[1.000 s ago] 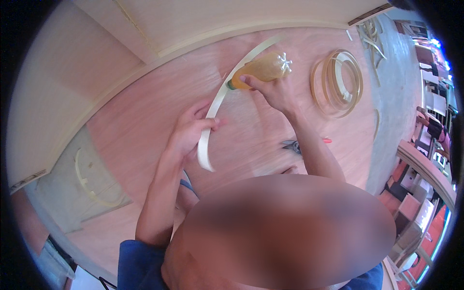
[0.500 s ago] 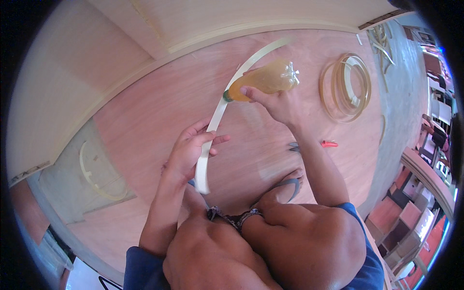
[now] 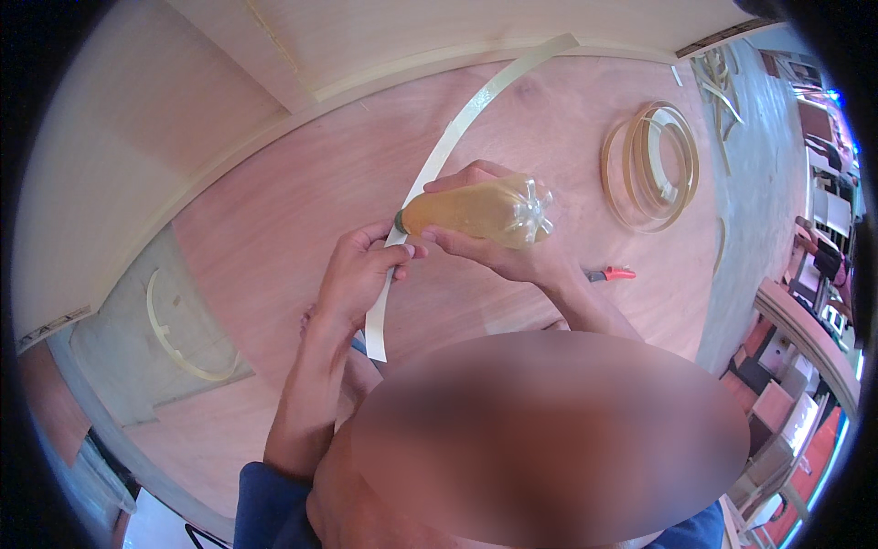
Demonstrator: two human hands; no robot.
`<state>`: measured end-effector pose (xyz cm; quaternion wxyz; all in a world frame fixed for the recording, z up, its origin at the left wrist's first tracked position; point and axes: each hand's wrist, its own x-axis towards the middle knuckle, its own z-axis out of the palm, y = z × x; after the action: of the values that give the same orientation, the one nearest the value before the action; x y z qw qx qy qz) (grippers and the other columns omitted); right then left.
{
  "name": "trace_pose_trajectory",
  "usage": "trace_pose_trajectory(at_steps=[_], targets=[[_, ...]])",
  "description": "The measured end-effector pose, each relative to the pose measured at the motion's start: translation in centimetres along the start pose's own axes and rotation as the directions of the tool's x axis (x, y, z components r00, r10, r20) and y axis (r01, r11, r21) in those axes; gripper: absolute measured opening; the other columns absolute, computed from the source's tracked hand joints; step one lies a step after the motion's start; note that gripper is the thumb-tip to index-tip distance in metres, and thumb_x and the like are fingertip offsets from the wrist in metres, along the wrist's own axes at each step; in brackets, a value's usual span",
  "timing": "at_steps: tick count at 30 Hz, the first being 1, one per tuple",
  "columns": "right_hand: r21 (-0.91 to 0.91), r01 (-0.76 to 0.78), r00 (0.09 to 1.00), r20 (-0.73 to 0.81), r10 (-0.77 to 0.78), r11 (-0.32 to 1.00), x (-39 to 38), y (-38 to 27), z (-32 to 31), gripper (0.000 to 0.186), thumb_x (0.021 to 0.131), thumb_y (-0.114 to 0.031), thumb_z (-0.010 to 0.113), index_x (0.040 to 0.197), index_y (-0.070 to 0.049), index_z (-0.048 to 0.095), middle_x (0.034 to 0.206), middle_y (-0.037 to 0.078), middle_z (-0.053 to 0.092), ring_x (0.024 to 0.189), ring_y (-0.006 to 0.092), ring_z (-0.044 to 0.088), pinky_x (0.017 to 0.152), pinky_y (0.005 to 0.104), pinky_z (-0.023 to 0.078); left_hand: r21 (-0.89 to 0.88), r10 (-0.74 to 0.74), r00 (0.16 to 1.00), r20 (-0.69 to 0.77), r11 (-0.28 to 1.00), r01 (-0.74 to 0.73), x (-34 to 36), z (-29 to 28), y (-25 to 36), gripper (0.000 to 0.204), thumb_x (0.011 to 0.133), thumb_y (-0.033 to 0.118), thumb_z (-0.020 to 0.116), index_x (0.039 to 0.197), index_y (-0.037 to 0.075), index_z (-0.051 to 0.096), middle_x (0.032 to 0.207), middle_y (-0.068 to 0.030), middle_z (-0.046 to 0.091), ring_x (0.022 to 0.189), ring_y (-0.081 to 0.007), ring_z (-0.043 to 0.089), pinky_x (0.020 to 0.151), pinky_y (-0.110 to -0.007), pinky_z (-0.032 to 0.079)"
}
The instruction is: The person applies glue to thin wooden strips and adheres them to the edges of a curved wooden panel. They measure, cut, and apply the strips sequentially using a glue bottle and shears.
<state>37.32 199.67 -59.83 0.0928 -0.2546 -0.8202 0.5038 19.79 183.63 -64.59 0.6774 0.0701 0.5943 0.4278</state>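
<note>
Strip (image 3: 462,123) in hand, long, pale and gently curved, runs from about one o'clock down to about seven o'clock, crossing just left of the middle of the view. Largest of all around it is the pale wooden panel (image 3: 137,146), which fills the view from nine o'clock round to past twelve. Next comes the pinkish board (image 3: 283,238), spread under the work. Grey floor (image 3: 754,201) shows beyond the board's edge at two to three o'clock. The strip's upper end reaches across the lower edge of the panel, as seen from above; whether the two touch cannot be told.

At two o'clock a coil of banding (image 3: 637,169), amber and cream, lies on the board in loose rings. Out at eight o'clock a thin, curved offcut (image 3: 155,316) rests on a grey patch.

Near the centre is the clear bottle (image 3: 471,209), partly filled with a yellowish substance and lying nearly level, its base toward three o'clock. The right hand (image 3: 526,261) wraps round it, a full grip with the thumb on the near side. At nine o'clock on the bottle, the green cap (image 3: 400,221) is right at the strip; contact cannot be judged. Just below the cap, the left hand (image 3: 361,265) keeps a narrow grip, pinching the strip between thumb and fingers. Smaller, at four o'clock, is a red-handled tool (image 3: 619,274), partly hidden by the right forearm.
</note>
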Motion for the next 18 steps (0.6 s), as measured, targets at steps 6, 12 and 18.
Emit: trace_pose_trajectory(at_steps=[6,12,18], targets=[[0.028,0.005,0.983,-0.182,0.001,1.0,0.6,0.6,0.5,0.032,0.086,-0.021,0.091,0.112,-0.007,0.079,0.106,0.01,0.08,0.093,0.022,0.077,0.082,0.0364,0.063,0.014,0.013,0.999,-0.041,1.0,-0.012,-0.6,0.5,0.7,0.037,0.095,-0.004,0.069,0.131,-0.006,0.072,0.099,-0.0132,0.079,0.073,-0.0094,0.062,0.069,-0.024,0.051],[0.06,-0.087,0.971,-0.22,0.098,0.994,0.0,-0.5,-0.7,0.041,0.091,-0.02,0.088,0.125,-0.005,0.072,0.112,0.008,0.079,0.101,0.0166,0.076,0.081,0.0335,0.061,0.04,0.012,1.0,-0.023,0.999,-0.011,-0.7,0.5,1.4,0.035,0.096,-0.004,0.068,0.131,-0.007,0.072,0.099,-0.0129,0.079,0.074,-0.0092,0.063,0.069,-0.023,0.051],[0.053,0.06,0.979,-0.196,-0.049,0.997,0.4,-0.3,-0.6,0.042,0.091,-0.02,0.089,0.126,-0.004,0.072,0.113,0.009,0.078,0.102,0.0168,0.076,0.084,0.0329,0.061,0.068,0.003,1.0,-0.02,0.998,-0.002,-0.7,0.5,1.8,0.037,0.097,-0.001,0.069,0.133,-0.005,0.071,0.099,-0.011,0.079,0.073,-0.0079,0.061,0.069,-0.022,0.05]])
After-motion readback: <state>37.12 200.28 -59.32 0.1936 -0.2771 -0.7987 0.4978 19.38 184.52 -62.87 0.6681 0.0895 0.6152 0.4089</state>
